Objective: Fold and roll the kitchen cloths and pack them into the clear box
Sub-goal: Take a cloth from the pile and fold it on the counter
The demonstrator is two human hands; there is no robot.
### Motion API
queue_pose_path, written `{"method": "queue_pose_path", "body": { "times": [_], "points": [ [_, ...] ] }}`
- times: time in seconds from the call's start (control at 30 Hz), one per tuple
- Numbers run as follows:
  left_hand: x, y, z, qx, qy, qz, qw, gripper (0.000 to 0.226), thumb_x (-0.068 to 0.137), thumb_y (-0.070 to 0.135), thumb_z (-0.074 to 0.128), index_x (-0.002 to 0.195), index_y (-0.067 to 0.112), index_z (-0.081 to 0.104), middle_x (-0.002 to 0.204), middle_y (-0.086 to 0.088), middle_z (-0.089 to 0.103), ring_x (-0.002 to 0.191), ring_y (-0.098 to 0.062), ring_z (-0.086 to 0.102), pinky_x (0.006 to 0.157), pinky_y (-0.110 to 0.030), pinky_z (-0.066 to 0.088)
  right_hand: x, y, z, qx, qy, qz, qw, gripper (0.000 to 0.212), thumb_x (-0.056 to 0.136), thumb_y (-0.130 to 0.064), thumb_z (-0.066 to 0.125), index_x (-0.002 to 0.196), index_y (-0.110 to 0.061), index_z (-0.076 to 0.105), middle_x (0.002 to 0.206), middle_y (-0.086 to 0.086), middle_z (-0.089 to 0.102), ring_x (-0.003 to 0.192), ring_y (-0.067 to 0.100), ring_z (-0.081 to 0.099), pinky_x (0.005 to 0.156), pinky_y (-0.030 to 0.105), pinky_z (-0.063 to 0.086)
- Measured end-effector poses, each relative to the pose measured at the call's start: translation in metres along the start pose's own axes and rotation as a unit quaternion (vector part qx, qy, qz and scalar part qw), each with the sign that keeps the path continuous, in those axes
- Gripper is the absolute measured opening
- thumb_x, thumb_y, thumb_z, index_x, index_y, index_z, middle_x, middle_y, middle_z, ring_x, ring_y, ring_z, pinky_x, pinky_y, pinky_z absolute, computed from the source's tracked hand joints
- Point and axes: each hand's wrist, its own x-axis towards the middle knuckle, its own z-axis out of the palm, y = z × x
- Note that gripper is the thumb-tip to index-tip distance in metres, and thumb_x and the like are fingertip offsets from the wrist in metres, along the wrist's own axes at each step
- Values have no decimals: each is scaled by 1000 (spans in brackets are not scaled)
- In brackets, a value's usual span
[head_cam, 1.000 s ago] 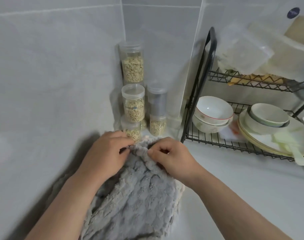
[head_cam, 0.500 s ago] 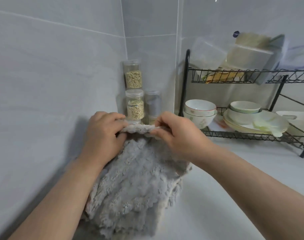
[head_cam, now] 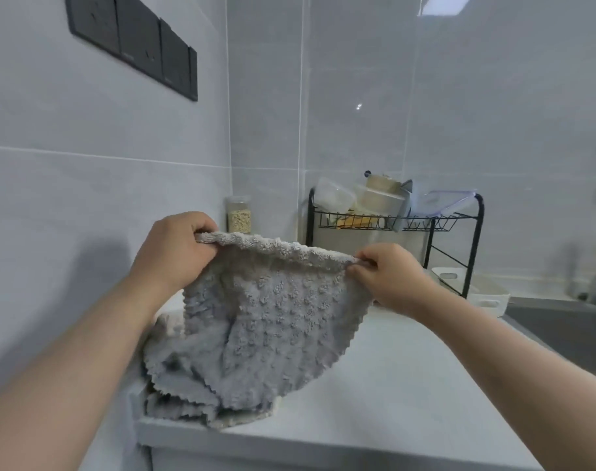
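A fluffy grey kitchen cloth [head_cam: 276, 321] hangs stretched between my two hands above the white counter [head_cam: 374, 396]. My left hand [head_cam: 174, 253] pinches its top left corner and my right hand [head_cam: 381, 280] pinches its top right corner. The cloth's lower part drapes onto a heap of more grey cloths [head_cam: 177, 399] at the counter's front left edge. Clear plastic containers [head_cam: 334, 198] lie on the top shelf of the black rack; which one is the task's box I cannot tell.
A black wire dish rack [head_cam: 435, 229] stands at the back against the tiled wall. A jar of oats [head_cam: 238, 215] sits in the corner. A white basket [head_cam: 476, 290] lies right of the rack, with a sink [head_cam: 568, 328] beyond. Dark wall sockets [head_cam: 137, 42] are upper left.
Both hands have lifted the cloth's top edge and pulled apart, spreading it wide. The view has tilted up and drawn back, so the rack and jars look farther away.
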Motion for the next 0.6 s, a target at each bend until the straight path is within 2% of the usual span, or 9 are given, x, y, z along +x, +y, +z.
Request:
{"method": "queue_pose_path", "body": {
  "times": [0.13,0.23,0.3,0.33,0.4,0.5,0.53,0.6],
  "points": [
    [9,36,3,-26,-78,16,997,24,76,5,72,67,25,64,67,1,63,60,-19,56,54,-27,42,-13,12,-42,-8,83,26,996,18,93,-33,62,82,-19,63,75,-4,64,73,16,59,65,33,52],
    [18,55,22,-58,-118,21,991,19,73,8,79,68,21,66,70,-3,66,63,-20,57,57,-26,42,-24,34,-69,-75,74,47,993,12,92,-36,63,84,-26,61,78,-10,62,75,15,58,64,29,47],
    [26,63,44,-61,-148,24,987,21,72,7,81,67,20,65,68,-2,65,61,-17,57,57,-25,41,-27,54,-82,-101,66,66,990,9,92,-29,62,83,-30,61,79,-10,62,73,12,56,62,27,44],
    [29,67,57,-63,-165,25,984,22,72,6,81,67,19,64,66,-2,64,61,-17,57,57,-24,41,-27,67,-85,-106,67,78,989,16,92,-23,61,79,-32,59,77,-11,61,70,11,55,59,26,43],
    [36,79,85,-56,-183,30,981,24,72,10,82,68,22,62,66,1,63,64,-18,58,58,-25,39,-21,94,-88,-91,93,116,985,24,88,-14,60,73,-32,58,71,-8,60,65,16,55,55,25,42],
    [47,95,125,-26,-185,24,982,20,72,21,83,70,21,63,65,4,62,59,-14,57,54,-23,37,-9,124,-89,-64,152,171,971,17,85,-8,53,82,-19,66,65,-5,58,61,22,55,54,25,44],
    [50,100,138,-34,-189,14,981,17,74,20,81,73,18,64,65,2,65,56,-15,59,53,-23,40,-4,132,-89,-32,170,189,966,20,85,-6,50,86,-15,68,64,-3,59,59,23,58,56,27,49],
    [57,107,160,-130,-203,-52,969,12,79,8,76,78,12,65,71,-8,69,52,-15,64,50,-24,50,3,147,-90,57,193,226,953,24,86,-2,47,85,-12,68,67,6,65,58,28,67,60,40,60]
  ]
}}
